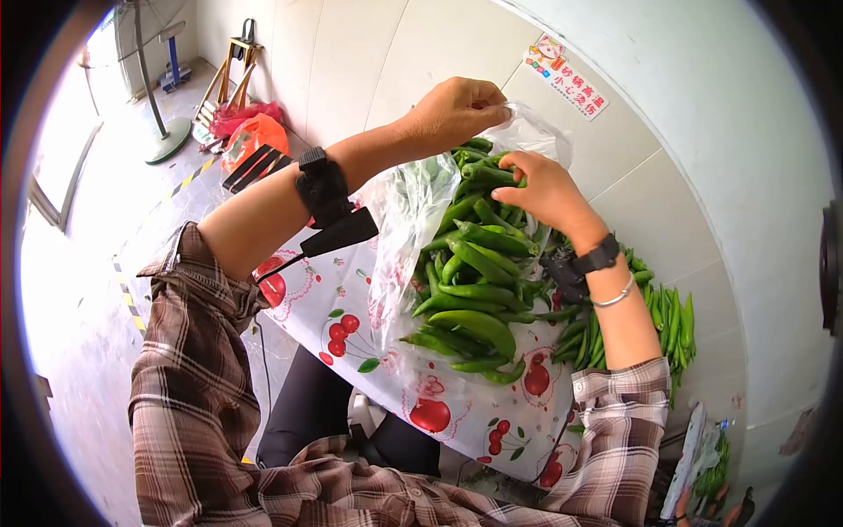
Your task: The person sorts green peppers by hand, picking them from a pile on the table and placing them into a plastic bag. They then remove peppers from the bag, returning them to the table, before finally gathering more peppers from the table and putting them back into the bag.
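A clear plastic bag (404,237) lies open around a heap of green peppers (479,263) on a table with a fruit-print cloth (430,415). At the far end of the heap my left hand (461,110) pinches the bag's edge between thumb and fingers. Just nearer and to the right, my right hand (544,193) reaches over the peppers, its thumb and fingers curved apart beside a pepper, holding nothing that I can see. The peppers overlap in a loose pile, several lying out of the bag's near side.
More green peppers (672,325) lie to the right, behind my right forearm. A tiled wall (421,53) with a sticker (566,77) borders the table's far side. Orange and red bags (256,140) and a fan stand (167,140) are on the floor at the left.
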Motion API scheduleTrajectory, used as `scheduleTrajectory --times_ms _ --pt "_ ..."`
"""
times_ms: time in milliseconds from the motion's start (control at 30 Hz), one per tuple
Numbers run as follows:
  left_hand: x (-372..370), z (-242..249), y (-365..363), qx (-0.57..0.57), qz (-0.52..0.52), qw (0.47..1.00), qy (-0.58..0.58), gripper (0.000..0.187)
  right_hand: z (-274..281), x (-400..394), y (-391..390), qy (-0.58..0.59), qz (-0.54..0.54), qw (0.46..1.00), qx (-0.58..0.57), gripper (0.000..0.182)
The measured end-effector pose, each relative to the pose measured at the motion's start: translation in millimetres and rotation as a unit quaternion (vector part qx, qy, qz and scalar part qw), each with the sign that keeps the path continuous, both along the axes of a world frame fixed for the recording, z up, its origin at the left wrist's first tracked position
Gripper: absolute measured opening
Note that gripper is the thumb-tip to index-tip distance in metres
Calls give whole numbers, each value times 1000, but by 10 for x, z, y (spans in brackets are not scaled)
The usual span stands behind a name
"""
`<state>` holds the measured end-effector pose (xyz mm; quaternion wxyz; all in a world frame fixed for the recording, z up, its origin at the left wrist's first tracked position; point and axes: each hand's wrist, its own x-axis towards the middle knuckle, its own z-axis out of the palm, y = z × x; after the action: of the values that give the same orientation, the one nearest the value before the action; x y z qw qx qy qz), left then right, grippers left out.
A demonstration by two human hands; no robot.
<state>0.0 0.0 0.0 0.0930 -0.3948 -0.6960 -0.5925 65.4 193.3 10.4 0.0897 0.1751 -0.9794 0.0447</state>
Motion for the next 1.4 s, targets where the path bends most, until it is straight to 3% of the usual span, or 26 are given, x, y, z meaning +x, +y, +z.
scheduleTrajectory --times_ms 67,200,300,367,433,467,500,600,700,767,833,900,933,1067,1133,1167,1200,1267,1367,1400 --pt "34 13 -9 -29 2 1000 -3 27 23 13 44 -108 -13 989 -103 31" --pt "63 -74 -129 -108 25 993 34 32 -47 14 -68 -150 9 979 -139 30" --pt "107 -271 -185 -124 -5 989 78 39 -114 -54 -33 -147 48 983 -103 31" --pt "105 -409 -212 -241 11 961 132 54 -128 -47 -92 -147 21 989 -15 31" --pt "183 -483 -250 -289 45 942 165 65 -171 -175 -59 -121 57 991 14 30" --pt "191 -523 -267 -317 56 933 160 77 -180 -244 -49 -96 92 990 43 30" --pt "207 -562 -274 -318 58 933 158 77 -175 -287 -55 -97 94 990 42 30" --pt "260 -645 -296 -317 26 948 23 92 -187 -385 -104 -146 75 985 51 25" --pt "240 -689 -296 -274 23 961 -14 64 -226 -385 -131 -97 128 982 100 24" --pt "59 -870 -279 -178 84 978 67 50 -242 -489 -101 -127 131 976 121 24" --pt "20 -726 -350 -93 117 989 -15 35 -268 -574 -93 -158 132 969 139 24" --pt "7 -587 -434 -29 62 988 -137 35 -311 -628 -120 -65 152 981 103 20" --pt "65 -507 -456 18 32 988 -151 37 -237 -593 -270 -79 53 992 78 22" --pt "183 -366 -542 -16 34 992 -120 38 -360 -1011 -313 -70 103 975 186 27" --pt "110 -472 -553 -72 50 996 -26 45 -382 -978 -311 -98 99 984 115 22" --pt "110 -498 -563 -78 42 996 -32 48 -403 -924 -245 -29 128 983 126 22" --pt "86 -528 -585 -98 34 995 -13 50 -326 -727 -227 7 135 989 60 25" --pt "171 -516 -534 -94 34 992 -72 54 -187 -513 -183 -75 94 991 60 28" --pt "292 -549 -502 -70 11 997 -40 62 -33 114 11 24 178 983 -36 32" --pt "380 -498 -467 -83 14 996 -35 63 72 334 112 -8 150 987 -52 32"
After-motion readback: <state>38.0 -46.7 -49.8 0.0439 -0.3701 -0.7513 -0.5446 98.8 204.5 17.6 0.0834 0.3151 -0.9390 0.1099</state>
